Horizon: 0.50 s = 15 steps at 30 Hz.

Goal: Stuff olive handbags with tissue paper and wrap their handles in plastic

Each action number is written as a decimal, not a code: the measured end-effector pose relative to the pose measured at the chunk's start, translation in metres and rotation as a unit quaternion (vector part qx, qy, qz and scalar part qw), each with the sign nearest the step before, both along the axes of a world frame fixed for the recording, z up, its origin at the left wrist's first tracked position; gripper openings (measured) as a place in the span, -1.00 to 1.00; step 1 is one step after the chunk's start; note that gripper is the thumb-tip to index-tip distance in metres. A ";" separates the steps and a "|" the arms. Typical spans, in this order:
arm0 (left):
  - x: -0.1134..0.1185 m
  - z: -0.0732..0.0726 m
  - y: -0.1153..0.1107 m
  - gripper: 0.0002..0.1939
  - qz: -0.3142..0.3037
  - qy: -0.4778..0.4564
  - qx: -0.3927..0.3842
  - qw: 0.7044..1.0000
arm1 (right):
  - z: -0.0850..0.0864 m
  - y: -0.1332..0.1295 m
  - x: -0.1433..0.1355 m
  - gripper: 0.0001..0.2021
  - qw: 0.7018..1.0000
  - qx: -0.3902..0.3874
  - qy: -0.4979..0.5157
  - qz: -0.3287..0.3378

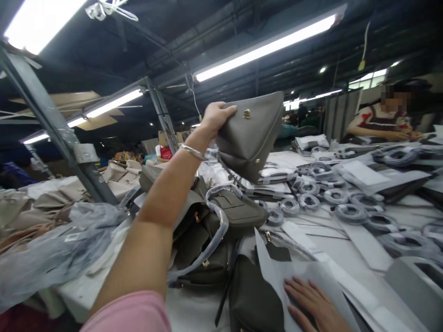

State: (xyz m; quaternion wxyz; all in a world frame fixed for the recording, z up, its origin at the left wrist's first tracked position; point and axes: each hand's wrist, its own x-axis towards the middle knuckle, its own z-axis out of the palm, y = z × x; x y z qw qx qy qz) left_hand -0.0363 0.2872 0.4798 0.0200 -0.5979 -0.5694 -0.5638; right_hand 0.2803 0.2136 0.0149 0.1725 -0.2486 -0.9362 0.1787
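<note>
Pink sleeve (129,313) nearest; left hand (217,116) gripping raised grey bag (252,127); right hand (314,304) apart, flat on white sheet (301,269), near right.

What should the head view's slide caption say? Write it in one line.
Left hand holds up a grey bag; right hand lies on a white sheet.

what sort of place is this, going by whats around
Probably a bag workshop or factory floor: the left hand holds up a grey bag, more bags lie below it, and tube lights hang overhead.
</note>
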 end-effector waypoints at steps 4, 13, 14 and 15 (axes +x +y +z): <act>-0.067 -0.019 -0.057 -0.60 0.116 0.180 -0.153 0.965 | 0.002 -0.002 0.000 -0.51 0.999 -0.027 -0.025 -0.004; -0.138 -0.226 -0.143 -0.69 0.255 0.185 -0.363 0.877 | 0.000 -0.004 -0.001 -0.49 0.998 -0.050 -0.019 -0.013; -0.141 -0.231 -0.145 -0.69 0.259 0.189 -0.366 0.874 | 0.003 -0.006 -0.001 -0.49 0.998 -0.053 -0.020 -0.013; -0.142 -0.230 -0.145 -0.69 0.262 0.193 -0.368 0.871 | 0.006 -0.007 -0.001 -0.49 0.998 -0.055 -0.022 -0.012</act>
